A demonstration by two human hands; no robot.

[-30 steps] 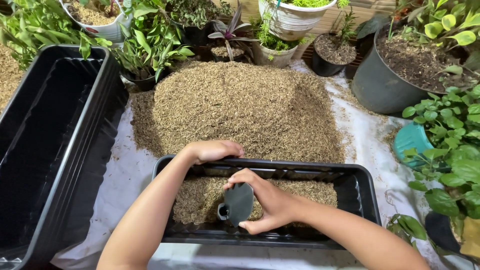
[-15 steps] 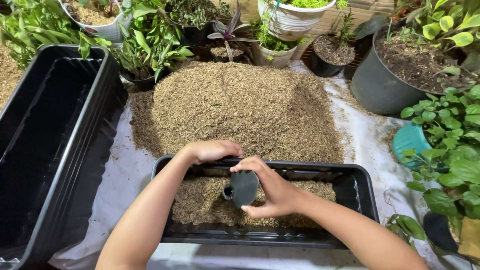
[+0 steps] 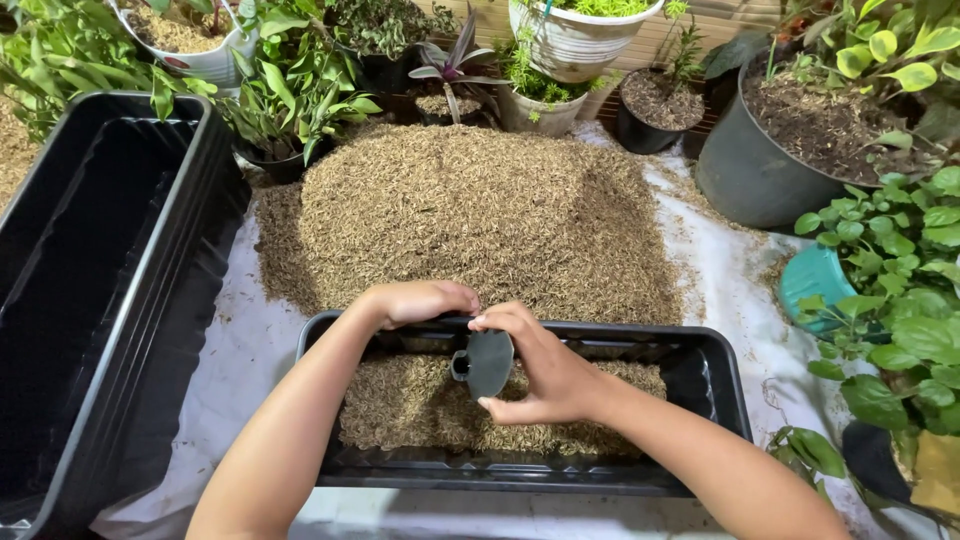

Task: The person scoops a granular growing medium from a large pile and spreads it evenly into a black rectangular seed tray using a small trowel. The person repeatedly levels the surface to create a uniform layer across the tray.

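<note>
The black trough [image 3: 700,400] lies nearest, part filled with brown husk mix [image 3: 410,405], and everything else is placed from it. Over its middle the right hand [image 3: 545,370] pinches a small dark plastic scoop [image 3: 487,362] between thumb and curled fingers, the scoop tilted above the mix inside the trough. The left hand [image 3: 420,300] rests on the far rim of the trough, fingers curled down over the edge; whether it grips the rim or only leans on it cannot be told.

To work the scoop cleanly, it seems best to keep it low and inside the walls, so loose mix falls back into the trough and not onto the white sheet [image 3: 250,340]. The left hand steadying the far rim should keep the trough from sliding.

Just beyond the far rim rises the big heap of husk mix [image 3: 470,210], nearly touching it. Left of the trough stands a larger empty black tub [image 3: 160,290], close by. Right of the trough leafy plants [image 3: 900,300] crowd in, leaving little elbow room. Well beyond the heap stand pots [image 3: 760,170].
</note>
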